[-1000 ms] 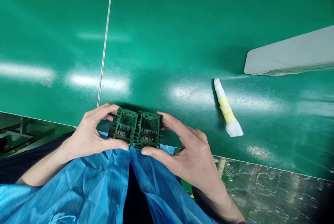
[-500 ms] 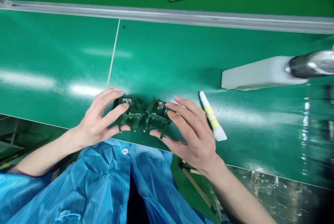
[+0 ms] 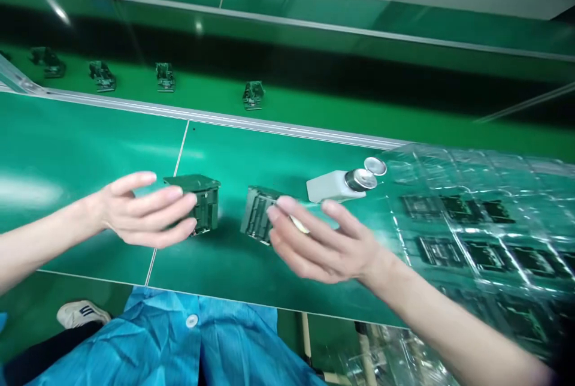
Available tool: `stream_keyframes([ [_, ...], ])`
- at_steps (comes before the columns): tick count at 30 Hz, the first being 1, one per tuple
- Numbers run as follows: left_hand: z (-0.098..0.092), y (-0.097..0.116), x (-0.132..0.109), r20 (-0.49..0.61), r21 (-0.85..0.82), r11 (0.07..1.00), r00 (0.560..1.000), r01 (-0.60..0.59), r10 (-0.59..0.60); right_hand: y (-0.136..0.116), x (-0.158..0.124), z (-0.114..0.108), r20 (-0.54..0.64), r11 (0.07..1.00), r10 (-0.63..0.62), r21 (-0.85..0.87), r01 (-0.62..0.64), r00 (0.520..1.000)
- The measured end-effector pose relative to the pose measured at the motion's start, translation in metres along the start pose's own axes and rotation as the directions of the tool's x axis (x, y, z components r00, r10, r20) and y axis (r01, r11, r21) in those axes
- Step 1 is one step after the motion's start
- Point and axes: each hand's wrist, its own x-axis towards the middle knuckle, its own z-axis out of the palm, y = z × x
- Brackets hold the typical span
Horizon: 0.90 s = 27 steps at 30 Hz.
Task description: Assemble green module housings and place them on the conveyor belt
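Observation:
Two dark green circuit board assemblies stand on the green bench in front of me. My left hand (image 3: 150, 209) is at the left assembly (image 3: 207, 206), its fingers loosely bent and overlapping its near left side. The thumb is apart from the fingers. At the right assembly (image 3: 257, 215), my right hand (image 3: 321, 242) has its fingertips over the right side, with the thumb raised well away. Whether the fingertips touch either assembly I cannot tell. A small yellow bit of the tube (image 3: 299, 225) shows between the right fingers; the rest is hidden.
Behind the right hand a white bottle (image 3: 330, 186) with a dark neck and raised metal lid stands on the bench. Clear plastic trays (image 3: 453, 218) holding boards lie at the right. Beyond a metal rail (image 3: 269, 125), several board assemblies (image 3: 254, 95) sit on a green strip.
The view has tilted up, showing the far side and trays. Both assemblies are turned to show other faces and stand farther apart. My hands have spread apart, thumbs away from the assemblies.

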Motion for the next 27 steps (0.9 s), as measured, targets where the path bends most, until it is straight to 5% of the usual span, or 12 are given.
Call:
stream_keyframes([
  [1,0.007,0.004,-0.007,-0.03,-0.149,0.988,0.998,0.049,-0.053,-0.007,-0.002,0.006,-0.055,0.968,0.231,0.118,-0.224,0.971],
  [2,0.016,0.011,-0.014,-0.063,-0.321,0.939,0.986,0.125,-0.153,-0.016,-0.004,0.013,-0.091,0.824,0.517,0.321,-0.467,0.851],
  [4,0.033,0.028,-0.026,0.014,-0.687,0.633,0.877,0.357,-0.48,-0.035,-0.004,0.029,0.075,0.218,0.914,0.738,-0.639,0.398],
  [5,0.041,0.037,-0.03,0.135,-0.821,0.373,0.781,0.433,-0.61,-0.044,-0.002,0.037,0.221,-0.076,0.953,0.838,-0.54,0.209],
  [6,0.049,0.045,-0.033,0.269,-0.887,0.104,0.685,0.451,-0.677,-0.051,0.002,0.045,0.353,-0.298,0.932,0.875,-0.383,0.082],
  [8,0.058,0.059,-0.033,0.437,-0.897,-0.296,0.56,0.328,-0.704,-0.063,0.015,0.059,0.537,-0.538,0.843,0.841,-0.045,-0.04],
  [10,0.063,0.068,-0.03,0.483,-0.865,-0.48,0.509,0.148,-0.713,-0.069,0.029,0.068,0.661,-0.621,0.746,0.733,0.278,-0.079],
  [12,0.064,0.075,-0.025,0.509,-0.825,-0.565,0.469,0.028,-0.722,-0.072,0.041,0.074,0.724,-0.625,0.688,0.624,0.469,-0.048],
  [17,0.067,0.082,-0.019,0.569,-0.771,-0.635,0.39,-0.054,-0.724,-0.075,0.057,0.077,0.708,-0.613,0.706,0.606,0.507,0.007],
  [20,0.07,0.077,-0.022,0.562,-0.775,-0.631,0.425,-0.03,-0.71,-0.077,0.057,0.075,0.642,-0.596,0.767,0.718,0.36,-0.01],
  [23,0.068,0.065,-0.024,0.478,-0.844,-0.534,0.527,0.052,-0.703,-0.079,0.046,0.068,0.451,-0.45,0.893,0.891,0.068,-0.001],
  [27,0.058,0.047,-0.023,0.36,-0.909,-0.412,0.636,0.072,-0.682,-0.083,0.013,0.062,0.179,-0.073,0.965,0.885,-0.459,0.191],
])
